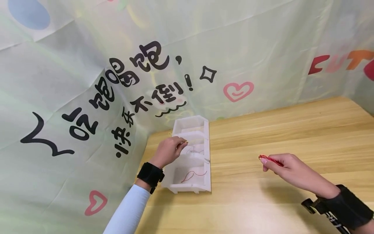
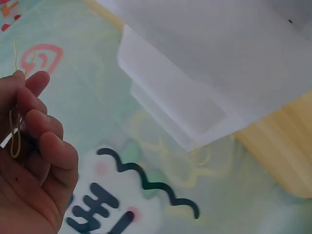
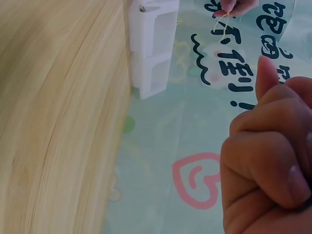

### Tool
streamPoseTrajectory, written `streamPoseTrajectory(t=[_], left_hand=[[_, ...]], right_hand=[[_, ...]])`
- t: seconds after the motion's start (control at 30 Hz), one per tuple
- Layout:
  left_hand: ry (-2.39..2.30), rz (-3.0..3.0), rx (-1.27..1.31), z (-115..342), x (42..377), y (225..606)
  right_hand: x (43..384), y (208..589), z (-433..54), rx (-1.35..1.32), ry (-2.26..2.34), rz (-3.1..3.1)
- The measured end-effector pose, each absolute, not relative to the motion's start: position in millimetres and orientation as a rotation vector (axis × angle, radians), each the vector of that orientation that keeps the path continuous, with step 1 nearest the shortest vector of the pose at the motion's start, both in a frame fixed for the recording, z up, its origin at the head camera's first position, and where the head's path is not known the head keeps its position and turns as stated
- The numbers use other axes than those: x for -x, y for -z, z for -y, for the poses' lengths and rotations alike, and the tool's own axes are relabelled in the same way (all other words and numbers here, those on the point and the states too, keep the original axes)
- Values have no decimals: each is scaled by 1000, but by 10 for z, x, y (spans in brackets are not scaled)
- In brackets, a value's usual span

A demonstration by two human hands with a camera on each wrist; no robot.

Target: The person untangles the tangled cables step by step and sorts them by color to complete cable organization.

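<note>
My left hand (image 1: 168, 150) is above the middle of a white sectioned box (image 1: 207, 143), pinching a thin yellow cord between thumb and fingertips. In the left wrist view this yellow cord (image 2: 15, 144) loops down inside the palm, with ends sticking up past the fingers. My right hand (image 1: 296, 172) is held over the table to the right of the box. It grips a small bundle of red cord (image 1: 274, 160), part of which shows beyond the thumb. In the right wrist view the curled fingers (image 3: 268, 151) hide that bundle.
A red cord (image 1: 184, 179) lies in the box's front compartment, and thin cords (image 1: 191, 150) lie in the middle one. Another yellow strand (image 2: 204, 158) hangs over the box's edge. The wooden table (image 1: 248, 201) meets a printed fabric wall (image 1: 263, 58) behind and at left.
</note>
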State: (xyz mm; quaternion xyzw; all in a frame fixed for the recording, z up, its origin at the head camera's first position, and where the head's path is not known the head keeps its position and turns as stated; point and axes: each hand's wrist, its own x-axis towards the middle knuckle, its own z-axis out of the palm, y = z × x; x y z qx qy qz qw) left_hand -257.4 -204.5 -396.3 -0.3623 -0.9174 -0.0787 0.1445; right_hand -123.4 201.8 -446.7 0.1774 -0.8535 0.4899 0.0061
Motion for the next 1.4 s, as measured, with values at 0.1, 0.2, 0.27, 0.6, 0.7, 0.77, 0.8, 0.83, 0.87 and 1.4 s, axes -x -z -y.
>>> streamPoseTrajectory(t=[0.1, 0.2, 0.27, 0.6, 0.7, 0.77, 0.8, 0.83, 0.87, 1.4], left_hand=[[226, 2708, 988, 2075, 2688, 4001], [214, 2739, 953, 2087, 2804, 4033], [214, 2752, 942, 2083, 2882, 4050], [192, 2800, 844, 2027, 3247, 4115], [182, 2788, 838, 2020, 3351, 4137], [180, 2792, 824, 2026, 3410, 4154], [180, 2794, 815, 2032, 3437, 4163], [185, 2797, 805, 2036, 3462, 4172], [189, 2801, 794, 2041, 3485, 4181], [178, 2855, 634, 2010, 3666, 4284]], right_hand=[[1225, 4482, -2022, -550, -1536, 2676], [1220, 4483, -2022, -537, -1535, 2684], [1222, 4483, -2024, -533, -1531, 2685], [1250, 4481, -2070, -532, -1550, 2669], [1266, 4500, -2088, -534, -1549, 2674], [1276, 4516, -2099, -542, -1541, 2675], [1281, 4524, -2105, -547, -1537, 2676], [1284, 4532, -2110, -544, -1535, 2677], [1288, 4539, -2116, -542, -1532, 2679], [1314, 4559, -2097, -585, -1568, 2692]])
